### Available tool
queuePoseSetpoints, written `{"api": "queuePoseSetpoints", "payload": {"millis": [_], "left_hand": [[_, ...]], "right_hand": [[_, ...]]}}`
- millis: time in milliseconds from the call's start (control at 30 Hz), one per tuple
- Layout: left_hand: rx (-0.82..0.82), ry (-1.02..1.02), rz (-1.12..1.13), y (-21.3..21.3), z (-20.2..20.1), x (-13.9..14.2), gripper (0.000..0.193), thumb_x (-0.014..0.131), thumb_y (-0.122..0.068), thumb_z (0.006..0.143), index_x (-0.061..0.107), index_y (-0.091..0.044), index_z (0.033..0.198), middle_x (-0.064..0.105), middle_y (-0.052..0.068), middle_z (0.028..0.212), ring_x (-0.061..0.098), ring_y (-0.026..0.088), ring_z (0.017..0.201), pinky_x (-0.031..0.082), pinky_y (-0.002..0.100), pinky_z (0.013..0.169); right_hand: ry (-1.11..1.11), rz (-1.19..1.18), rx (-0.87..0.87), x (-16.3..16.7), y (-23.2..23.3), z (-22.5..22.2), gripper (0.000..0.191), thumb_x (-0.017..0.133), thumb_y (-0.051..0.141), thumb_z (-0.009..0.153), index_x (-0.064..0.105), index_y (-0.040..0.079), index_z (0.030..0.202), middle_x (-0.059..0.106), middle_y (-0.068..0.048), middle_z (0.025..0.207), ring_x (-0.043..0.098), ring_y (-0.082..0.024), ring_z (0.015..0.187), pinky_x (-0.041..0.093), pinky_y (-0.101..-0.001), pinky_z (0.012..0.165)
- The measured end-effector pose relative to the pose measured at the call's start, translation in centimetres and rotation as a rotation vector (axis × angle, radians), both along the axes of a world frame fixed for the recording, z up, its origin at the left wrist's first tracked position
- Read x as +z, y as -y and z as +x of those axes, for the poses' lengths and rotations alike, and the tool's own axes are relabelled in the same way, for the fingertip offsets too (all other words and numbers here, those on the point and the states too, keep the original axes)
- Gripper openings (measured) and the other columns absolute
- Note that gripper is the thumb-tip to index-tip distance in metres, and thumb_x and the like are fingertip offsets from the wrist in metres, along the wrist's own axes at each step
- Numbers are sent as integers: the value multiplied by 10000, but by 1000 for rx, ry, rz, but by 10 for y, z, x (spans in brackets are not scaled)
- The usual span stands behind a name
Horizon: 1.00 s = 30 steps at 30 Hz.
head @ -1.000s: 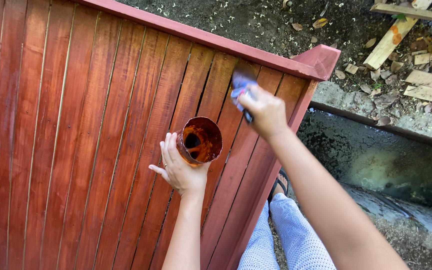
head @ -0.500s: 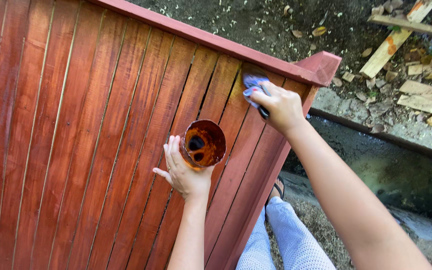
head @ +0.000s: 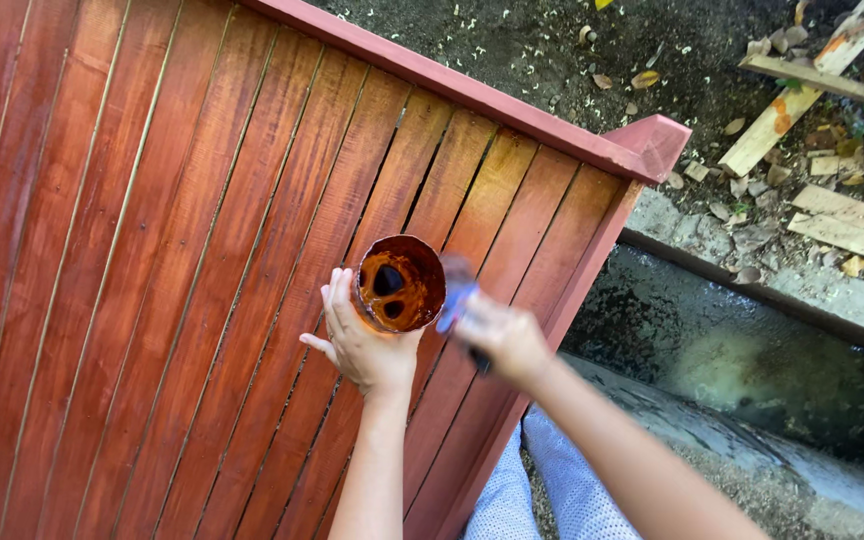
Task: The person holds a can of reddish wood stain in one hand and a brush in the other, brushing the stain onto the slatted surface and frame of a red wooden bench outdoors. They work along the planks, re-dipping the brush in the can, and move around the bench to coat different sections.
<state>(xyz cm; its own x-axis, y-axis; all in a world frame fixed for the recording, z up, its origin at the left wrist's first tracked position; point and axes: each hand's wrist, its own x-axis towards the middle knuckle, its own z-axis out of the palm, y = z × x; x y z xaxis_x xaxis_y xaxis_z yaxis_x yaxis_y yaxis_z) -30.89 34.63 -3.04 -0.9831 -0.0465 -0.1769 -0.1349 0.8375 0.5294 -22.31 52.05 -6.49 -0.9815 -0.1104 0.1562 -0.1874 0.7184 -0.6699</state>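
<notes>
My left hand (head: 364,345) grips a small round cup (head: 399,284) smeared inside with orange-brown stain, held in front of a red-brown stained wooden fence panel (head: 182,230). My right hand (head: 504,338), blurred by motion, is closed on a brush with a bluish head (head: 454,298) that sits right beside the cup's rim. Whether the brush touches the cup cannot be told. Both forearms reach up from the bottom of the head view.
The fence's top rail (head: 472,95) and corner post cap (head: 655,142) run along the upper right. Beyond lie dark soil, loose wood scraps (head: 852,225) and a concrete ledge (head: 752,290). My light patterned trousers (head: 542,490) show below.
My right hand has come down with the brush from the slats near the fence's top corner to the cup's rim. The left hand and cup have stayed almost still.
</notes>
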Motion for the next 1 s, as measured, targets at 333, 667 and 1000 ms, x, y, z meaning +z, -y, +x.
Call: {"api": "queuePoseSetpoints", "payload": {"millis": [333, 667, 1000], "left_hand": [[91, -91, -10, 18, 12, 0, 1159, 969, -476, 574, 353, -167, 1505, 455, 38, 1558, 396, 282, 1485, -9, 797, 1146], [178, -96, -32, 50, 54, 6, 1159, 978, -429, 569, 340, -171, 1502, 454, 38, 1567, 406, 294, 1484, -22, 807, 1144], [327, -112, 36, 58, 101, 15, 1170, 987, -371, 579, 334, -179, 1531, 450, 36, 1590, 403, 291, 1503, -43, 805, 1138]], "right_hand": [[250, -568, -238, -17, -42, -31, 325, 629, -91, 718, 712, 88, 976, 745, -40, 914, 736, -127, 875, 584, -287, 790], [-236, 128, -343, -9, -123, -103, 291, 765, -47, 791, 726, 108, 1034, 752, -138, 1140, 741, -291, 996, 593, -358, 840], [66, -321, 17, 10, -28, -69, 276, 771, -57, 749, 695, 88, 970, 733, -114, 974, 748, -289, 920, 581, -322, 800]]}}
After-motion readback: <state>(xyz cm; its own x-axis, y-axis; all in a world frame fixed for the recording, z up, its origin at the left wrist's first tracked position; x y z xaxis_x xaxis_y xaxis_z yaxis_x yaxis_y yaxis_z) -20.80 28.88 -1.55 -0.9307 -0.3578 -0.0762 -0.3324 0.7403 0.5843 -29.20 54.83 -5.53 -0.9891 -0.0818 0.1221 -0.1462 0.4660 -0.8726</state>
